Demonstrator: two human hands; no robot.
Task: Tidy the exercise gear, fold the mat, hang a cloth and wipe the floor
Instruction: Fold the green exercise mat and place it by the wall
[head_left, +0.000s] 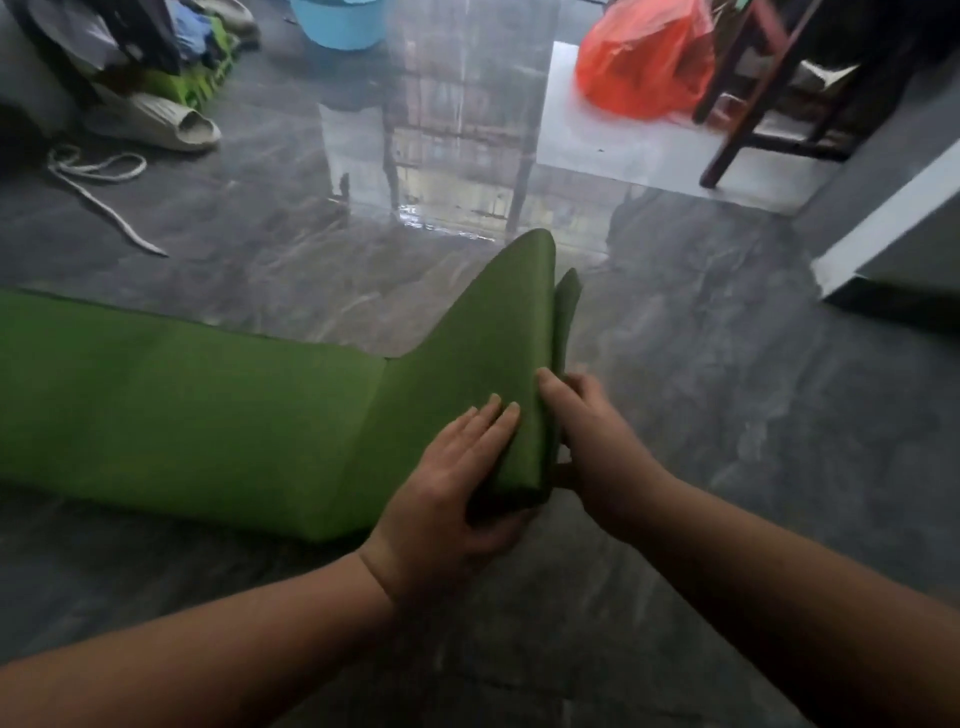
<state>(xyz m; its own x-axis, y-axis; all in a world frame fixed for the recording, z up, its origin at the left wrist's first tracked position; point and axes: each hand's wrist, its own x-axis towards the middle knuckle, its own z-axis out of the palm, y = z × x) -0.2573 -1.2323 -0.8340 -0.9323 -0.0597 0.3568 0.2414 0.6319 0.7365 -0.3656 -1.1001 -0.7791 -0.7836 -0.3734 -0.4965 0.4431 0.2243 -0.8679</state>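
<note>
At far left, a white rope (96, 179) lies looped on the dark floor (727, 395) beside a pale slipper (171, 124) and a heap of clothes (156, 47); gear not yet tidied, by the look of it. Nearer, the green mat (171, 405) runs flat along the floor from the left edge toward the centre, where its right end stands up in a folded panel. Your left hand (457, 483) presses that panel with fingers flat on the face and thumb tucked under the near corner, apparently to steady the fold and keep it square. Just right of it, your right hand (592, 431) pinches the stacked layers from the other side, thumb over the top edge, holding the folds together so they do not spring open. I judge the folding part-way done: most of the length is still unfolded. Far centre, a blue bucket (340, 23); far right, an orange bag (644, 62) by a wooden chair (737, 104).
</note>
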